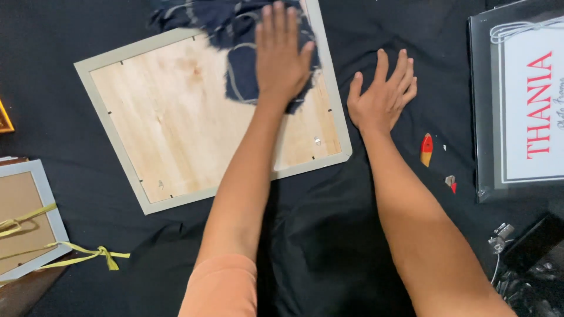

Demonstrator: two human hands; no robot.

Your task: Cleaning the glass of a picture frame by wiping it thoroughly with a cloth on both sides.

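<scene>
A large picture frame [117, 147] lies face down on the black cloth, its pale wooden backing up and a grey border around it. My left hand [282, 53] presses flat on a dark blue patterned rag [238, 70] that lies over the frame's upper right part. My right hand [382, 97] rests flat on the black cloth just right of the frame's right edge, fingers spread, holding nothing.
A small red and yellow tool [426, 149] lies right of my right forearm. A wrapped frame with a white printed insert [523, 100] sits at the right edge. A smaller grey frame [50, 205] tied with yellow ribbon [88, 253] lies at lower left.
</scene>
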